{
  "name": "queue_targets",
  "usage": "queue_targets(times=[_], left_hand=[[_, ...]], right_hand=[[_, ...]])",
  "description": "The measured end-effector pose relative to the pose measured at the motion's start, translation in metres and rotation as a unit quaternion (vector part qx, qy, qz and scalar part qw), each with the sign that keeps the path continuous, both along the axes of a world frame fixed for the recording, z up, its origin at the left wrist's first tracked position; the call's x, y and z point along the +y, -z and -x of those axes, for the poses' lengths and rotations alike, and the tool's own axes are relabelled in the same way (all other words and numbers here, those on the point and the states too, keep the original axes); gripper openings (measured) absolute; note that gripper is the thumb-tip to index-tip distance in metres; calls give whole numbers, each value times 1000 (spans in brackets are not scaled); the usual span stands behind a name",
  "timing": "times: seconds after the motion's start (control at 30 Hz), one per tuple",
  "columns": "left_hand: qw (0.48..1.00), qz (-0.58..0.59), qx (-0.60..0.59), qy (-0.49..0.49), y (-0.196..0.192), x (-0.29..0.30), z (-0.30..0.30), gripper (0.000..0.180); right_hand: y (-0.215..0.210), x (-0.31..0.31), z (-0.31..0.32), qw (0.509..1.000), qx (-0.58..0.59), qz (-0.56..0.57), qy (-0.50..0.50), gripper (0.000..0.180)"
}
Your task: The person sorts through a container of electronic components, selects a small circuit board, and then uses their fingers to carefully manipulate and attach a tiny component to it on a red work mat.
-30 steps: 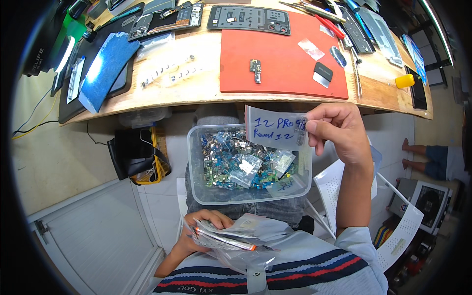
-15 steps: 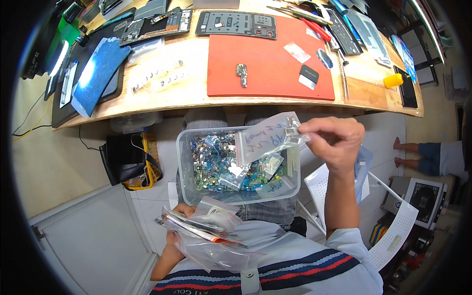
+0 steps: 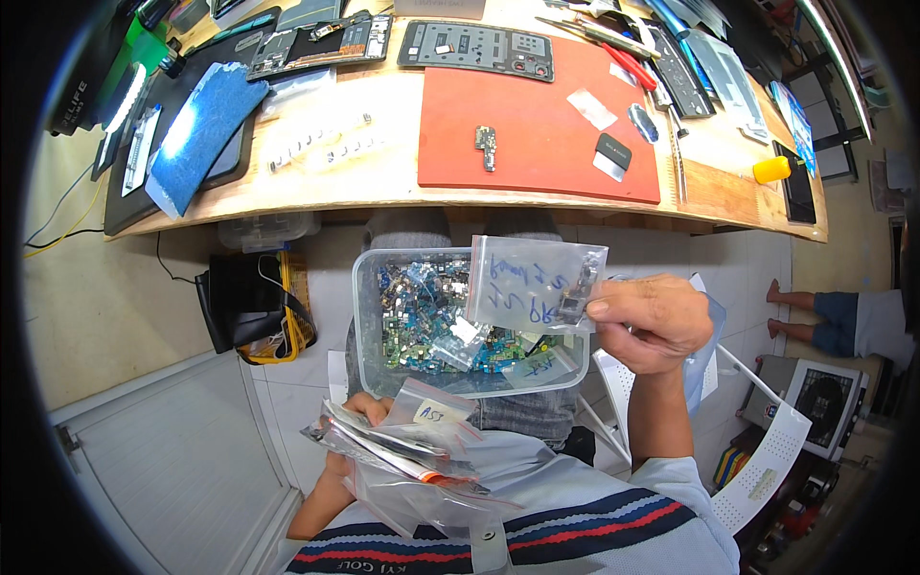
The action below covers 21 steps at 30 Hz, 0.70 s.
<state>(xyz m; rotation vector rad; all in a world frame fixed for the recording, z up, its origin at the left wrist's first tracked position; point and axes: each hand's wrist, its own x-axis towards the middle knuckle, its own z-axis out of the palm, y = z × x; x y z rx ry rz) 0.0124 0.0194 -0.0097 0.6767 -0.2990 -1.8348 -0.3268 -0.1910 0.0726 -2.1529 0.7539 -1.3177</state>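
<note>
Pinched at one end by my right hand is a small clear zip bag with blue handwriting and a little circuit board inside. It hangs over the right side of a clear plastic tub on my lap. Loose blue and green circuit boards fill the tub, with a few small bags among them. Against my torso, my left hand is closed round a bunch of zip bags; one carries a white label and another an orange strip. Part of that hand is hidden behind the bags.
Ahead, the wooden table bears a red mat with a small circuit board on it. Phone parts, tools and a yellow-handled screwdriver lie around. A yellow basket stands left, a white perforated chair right.
My right hand has moved slightly lower and turned the bag flatter toward me, so its writing and board show more fully. The left hand's bunch shifted a little, exposing the white label.
</note>
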Motion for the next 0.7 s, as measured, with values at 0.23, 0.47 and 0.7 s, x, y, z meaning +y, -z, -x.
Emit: queue_targets(times=[0.23, 0.47, 0.7], left_hand=[[993, 16, 118, -15, 46, 17, 2, 58], [882, -374, 285, 17, -48, -1, -3, 43], [970, -9, 240, -51, -33, -2, 31, 35]], right_hand=[[-4, 1, -11, 999, 26, 20, -12, 31], [6, 84, -51, 976, 44, -36, -210, 16], [2, 84, -50, 946, 18, -157, -282, 17]])
